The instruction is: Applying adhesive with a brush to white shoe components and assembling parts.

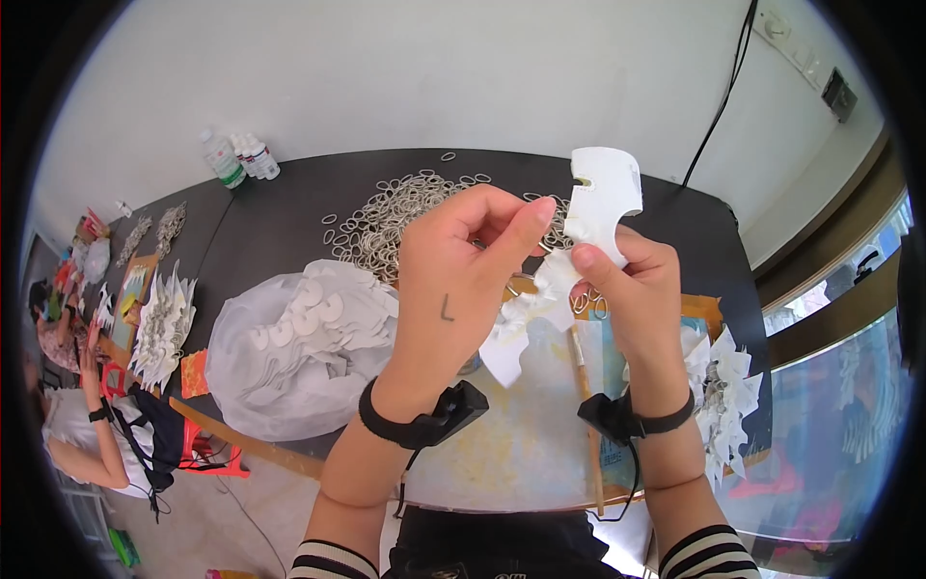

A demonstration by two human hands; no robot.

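White piece: the smooth white sheet cut-out with scooped edges [606,193] stood raised over the worktop's front half, between the two hands, with crumpled white folds [555,280] and a pointed white flap [506,349] hanging below it.
Right hand: the bare right hand [644,289] had its fingers pinched on the white piece, thumb in front; a few loose silver rings [590,305] showed under the palm, though whether they were gripped could not be told.
Left hand: the bare left hand [449,280] had its thumb and forefinger brought together beside a curved bit of silver metal [546,248], apparently grasping it; the other fingers were curled.
Silver rings: a heap of oval silver metal rings [386,222] lay on the black worktop [280,217], beyond the left hand.
Plastic bag: a translucent plastic bag [246,405] full of flat white cut-outs [323,323] sat left of the hands.
Ring and fold: joining metal to white sheet seemed the step in hand; whether the ring passed through was hidden.
Next move: it seemed to call for a steady right pinch and a careful left-hand turn of the metal.
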